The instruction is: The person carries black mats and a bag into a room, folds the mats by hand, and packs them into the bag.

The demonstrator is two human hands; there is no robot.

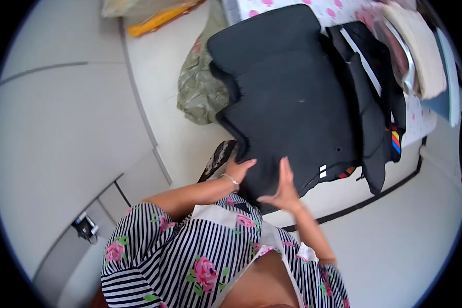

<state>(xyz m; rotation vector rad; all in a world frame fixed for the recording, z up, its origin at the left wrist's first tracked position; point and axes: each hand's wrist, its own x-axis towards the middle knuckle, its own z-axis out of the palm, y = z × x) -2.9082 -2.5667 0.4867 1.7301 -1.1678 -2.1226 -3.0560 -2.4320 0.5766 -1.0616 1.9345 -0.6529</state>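
Observation:
A large black mat (292,87) with a wavy, raised left edge lies over a bed-like surface and reaches down to my lap. My left hand (238,170), with a bangle on the wrist, grips the mat's near left edge, thumb on top and the other fingers hidden beneath. Over the mat's near end is my right hand (283,192), thumb and fingers spread apart, holding nothing. Whether it touches the mat I cannot tell. More folded black pieces (369,102) with a white strip and coloured stripes lie along the mat's right side.
A pink-spotted white cover (336,11) shows under the mat. Folded cream cloth (421,56) is stacked at the far right. A crumpled olive plastic bag (203,92) sits left of the mat, below a yellow item (161,20). Grey cabinet panels (66,113) stand on the left.

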